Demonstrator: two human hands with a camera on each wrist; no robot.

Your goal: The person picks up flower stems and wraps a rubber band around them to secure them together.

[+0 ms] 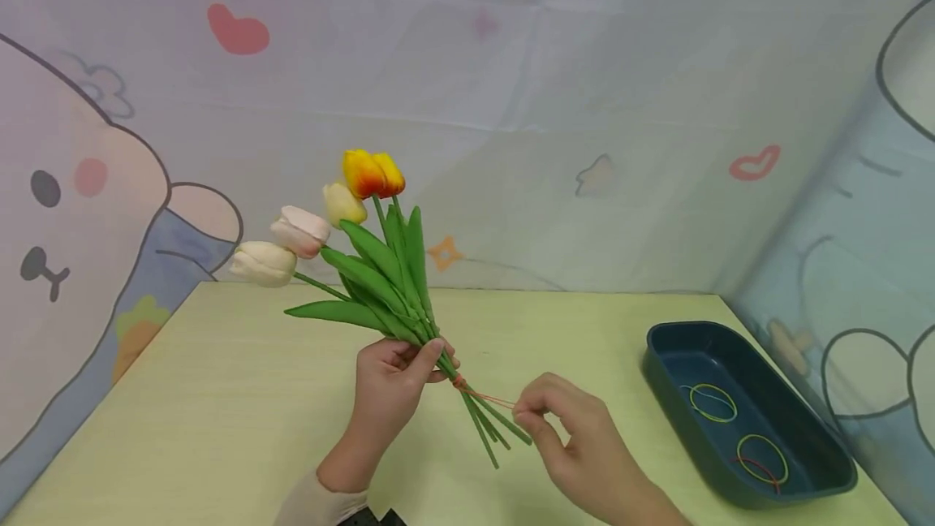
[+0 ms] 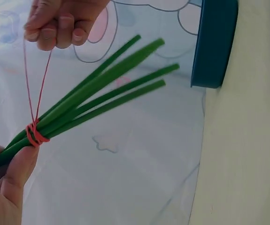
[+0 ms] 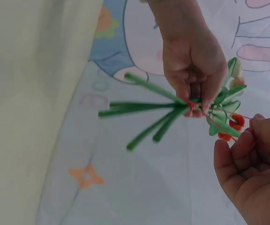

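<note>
My left hand (image 1: 394,380) grips a bunch of artificial tulips (image 1: 380,266) by the stems, thumb across the front. The blooms, white, pink, pale yellow and orange-yellow, point up and left; the bare stem ends (image 2: 125,70) fan out down to the right. Just below the left fingers, a red rubber band (image 2: 36,133) is wound several times round the stems. A loop of it is drawn out taut to my right hand (image 1: 577,437), which pinches it between thumb and forefinger. In the right wrist view the stretched band crosses in front of the blooms.
A dark blue tray (image 1: 665,396) stands on the right of the pale yellow table (image 1: 241,396). Several loose rubber bands (image 1: 762,459) in yellow, red and blue lie in it. A printed cloth (image 1: 467,63) hangs behind the table and along its sides.
</note>
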